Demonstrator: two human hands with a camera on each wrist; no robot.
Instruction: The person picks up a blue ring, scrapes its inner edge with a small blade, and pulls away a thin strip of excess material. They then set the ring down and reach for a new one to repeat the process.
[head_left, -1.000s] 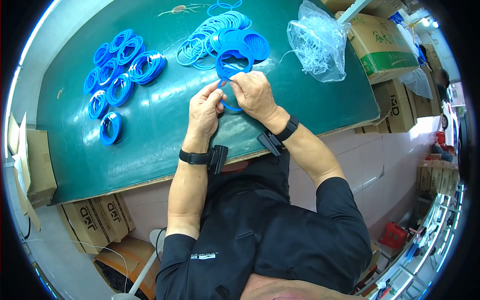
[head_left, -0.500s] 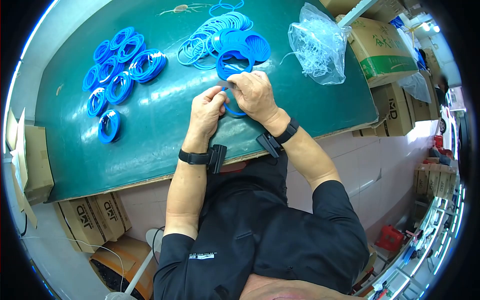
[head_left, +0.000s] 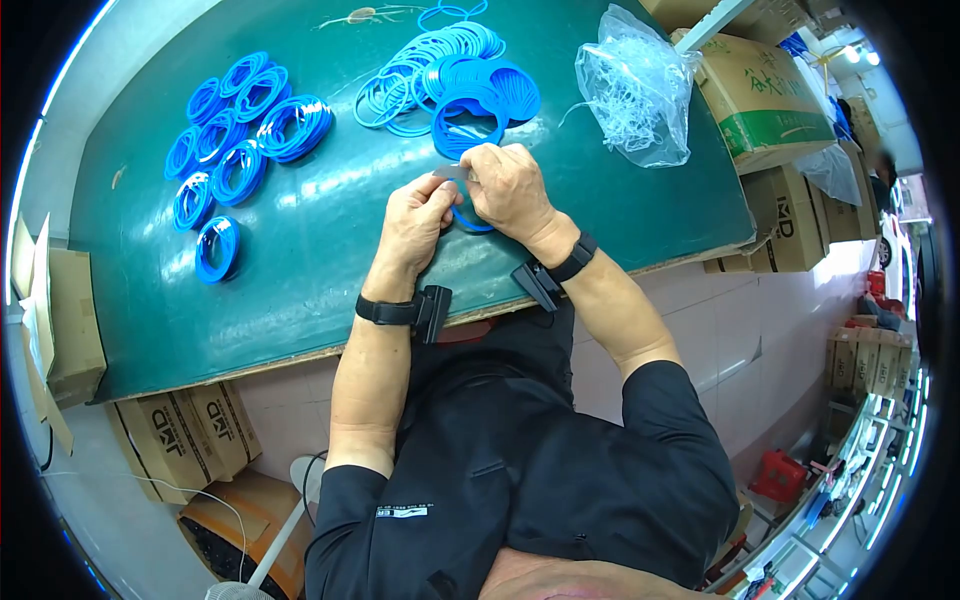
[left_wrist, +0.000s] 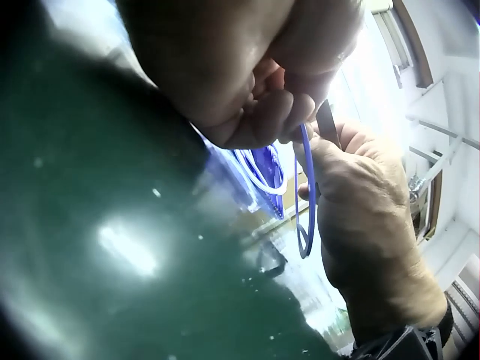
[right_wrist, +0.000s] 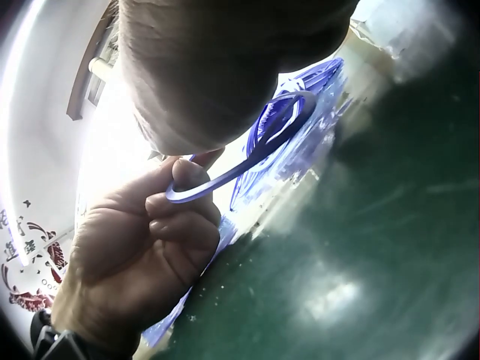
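Note:
Both hands meet over the near part of the green table, around a thin blue ring [head_left: 472,222]. The left hand [head_left: 415,217] pinches the ring between thumb and fingertips; in the right wrist view the ring [right_wrist: 247,166] runs out from these fingers. Close beside it, the right hand [head_left: 512,188] holds a thin, flat grey blade [head_left: 452,172] at the ring. The left wrist view shows the blade [left_wrist: 327,126] jutting up from the right hand's fingers, with the ring [left_wrist: 310,199] hanging alongside. Fingers hide the spot where blade and ring come together.
Beyond the hands lies a spread pile of blue rings [head_left: 470,75]. Several bundled ring coils [head_left: 240,175] sit on the table's [head_left: 330,270] left. A clear bag of stringy scraps [head_left: 640,95] lies right, near cardboard boxes [head_left: 770,90] beside the table edge.
The grey blade, not visible one second ago, now shows between the hands. The left hand has shifted slightly right, and less of the held ring is visible.

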